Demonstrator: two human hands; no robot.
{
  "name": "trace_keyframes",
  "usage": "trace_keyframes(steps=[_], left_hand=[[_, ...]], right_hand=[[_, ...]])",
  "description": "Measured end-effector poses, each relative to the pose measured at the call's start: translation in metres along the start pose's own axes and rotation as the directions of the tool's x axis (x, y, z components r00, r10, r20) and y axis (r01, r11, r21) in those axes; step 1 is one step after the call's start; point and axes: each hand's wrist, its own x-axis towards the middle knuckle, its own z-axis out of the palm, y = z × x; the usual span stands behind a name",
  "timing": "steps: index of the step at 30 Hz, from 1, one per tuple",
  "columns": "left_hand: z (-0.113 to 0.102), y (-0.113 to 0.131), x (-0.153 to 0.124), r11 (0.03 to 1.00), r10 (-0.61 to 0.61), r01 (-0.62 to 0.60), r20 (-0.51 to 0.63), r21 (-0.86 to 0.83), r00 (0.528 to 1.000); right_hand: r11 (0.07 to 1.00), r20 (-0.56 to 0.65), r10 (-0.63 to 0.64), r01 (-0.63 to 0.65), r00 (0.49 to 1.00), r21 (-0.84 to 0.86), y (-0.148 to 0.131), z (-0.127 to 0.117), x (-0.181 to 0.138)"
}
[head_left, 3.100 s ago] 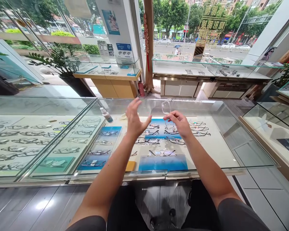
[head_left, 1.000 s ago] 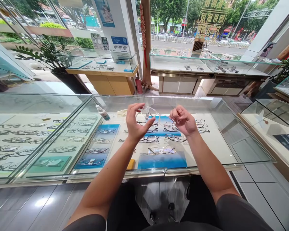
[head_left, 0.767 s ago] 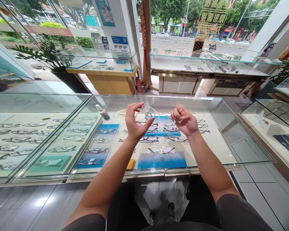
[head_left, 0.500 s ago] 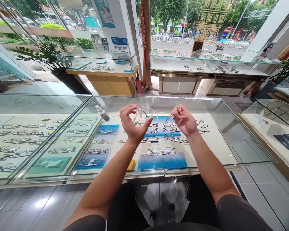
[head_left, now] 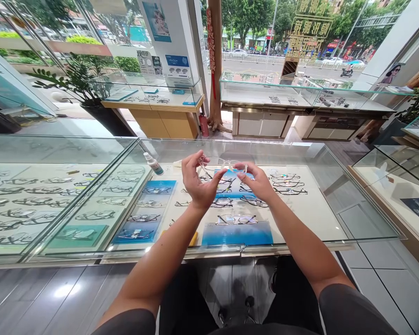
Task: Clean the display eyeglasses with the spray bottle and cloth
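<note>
A pair of clear-framed eyeglasses (head_left: 226, 164) is held up between my two hands, above the glass display counter. My left hand (head_left: 199, 182) grips the left side of the frame, fingers above and thumb below. At the other end my right hand (head_left: 255, 182) pinches the right rim between thumb and fingers. Beneath them, inside the counter, several eyeglasses lie on a blue display card (head_left: 235, 186). Closer to me, another pair of eyeglasses (head_left: 236, 219) rests at the edge of a second blue card (head_left: 237, 234).
A spray bottle (head_left: 153, 164) stands to the left of my hands. A yellow object (head_left: 194, 239) is partly hidden by my left forearm. The glass counter (head_left: 370, 228) extends both ways, with rows of eyeglasses at left. Across the floor stand more showcases (head_left: 265, 95) and a potted plant (head_left: 101, 111).
My right hand has moved left and now grips the right rim of the eyeglasses, where before it was pinched near their right end. The view has shifted slightly.
</note>
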Motion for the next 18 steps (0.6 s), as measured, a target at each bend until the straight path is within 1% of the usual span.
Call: trace_keyframes(steps=[2, 4, 6, 8, 11, 14, 16, 18], left_hand=[[0.000, -0.001, 0.000, 0.997, -0.072, 0.072, 0.035, -0.008, 0.997], [0.000, -0.002, -0.001, 0.991, -0.131, 0.132, 0.084, -0.009, 0.988], [0.000, -0.004, 0.000, 0.989, -0.145, 0.146, 0.115, 0.001, 0.983], [0.000, -0.006, 0.000, 0.990, -0.142, 0.142, 0.119, 0.009, 0.983], [0.002, -0.007, -0.001, 0.985, -0.172, 0.173, 0.121, 0.003, 0.978], [0.004, -0.006, 0.001, 0.970, -0.238, 0.241, 0.125, -0.009, 0.963], [0.004, -0.004, 0.006, 0.956, -0.287, 0.293, 0.128, -0.032, 0.949], [0.005, -0.001, 0.016, 0.945, -0.309, 0.320, 0.135, -0.069, 0.941]], right_hand=[[1.000, -0.027, -0.015, 0.015, 1.000, 0.008, 0.003, 0.001, 0.001], [0.999, -0.091, -0.041, 0.041, 0.995, -0.009, 0.003, 0.000, 0.001], [0.997, -0.142, -0.075, 0.073, 0.987, -0.015, 0.002, -0.001, 0.001], [0.995, -0.175, -0.102, 0.102, 0.979, -0.006, 0.000, -0.002, 0.000], [0.990, -0.207, -0.136, 0.139, 0.969, -0.001, -0.002, -0.002, -0.002], [0.984, -0.228, -0.173, 0.178, 0.958, 0.001, -0.006, 0.000, -0.005], [0.980, -0.226, -0.199, 0.200, 0.954, -0.020, -0.013, 0.000, -0.005], [0.976, -0.218, -0.219, 0.209, 0.951, -0.065, -0.026, -0.002, -0.001]])
